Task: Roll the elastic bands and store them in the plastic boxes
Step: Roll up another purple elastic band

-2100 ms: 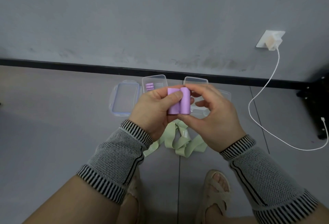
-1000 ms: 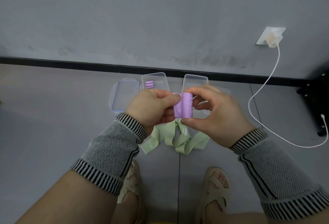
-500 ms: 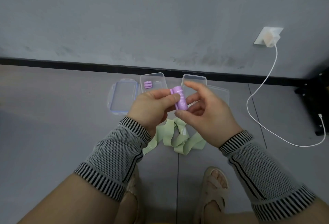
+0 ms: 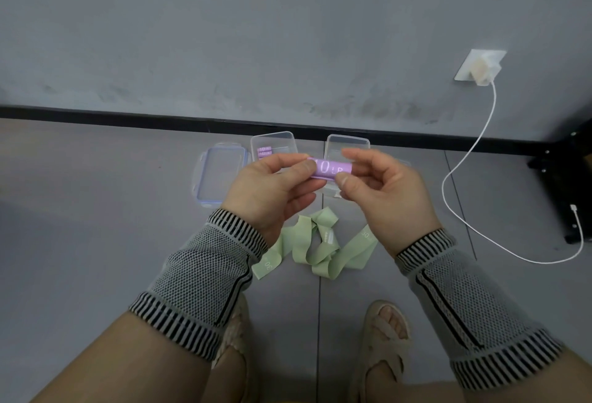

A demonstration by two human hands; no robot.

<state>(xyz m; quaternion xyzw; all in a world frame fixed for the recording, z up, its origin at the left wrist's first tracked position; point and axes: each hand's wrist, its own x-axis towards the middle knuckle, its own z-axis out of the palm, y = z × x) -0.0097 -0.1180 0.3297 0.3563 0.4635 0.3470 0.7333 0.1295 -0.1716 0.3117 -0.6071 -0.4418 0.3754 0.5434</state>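
- Head view: two clear plastic boxes stand on the floor near the black skirting at the wall's foot. The left box (image 4: 273,146) holds a rolled purple band (image 4: 264,152) in its left end; the right box (image 4: 347,146) is partly hidden behind the hands, so its contents cannot be told.
- A clear lid with a bluish rim (image 4: 221,175) lies flat just left of the left box.
- The purple band roll (image 4: 331,169) is held above the floor in front of the boxes, lying crosswise, tightly wound, printed "10 LB" in white.
- The left hand (image 4: 272,191) pinches its left end between thumb and curled fingers; the right hand (image 4: 381,191) pinches its right end likewise.
- An unrolled green band (image 4: 320,242), marked "30", lies tangled on the floor below the hands.
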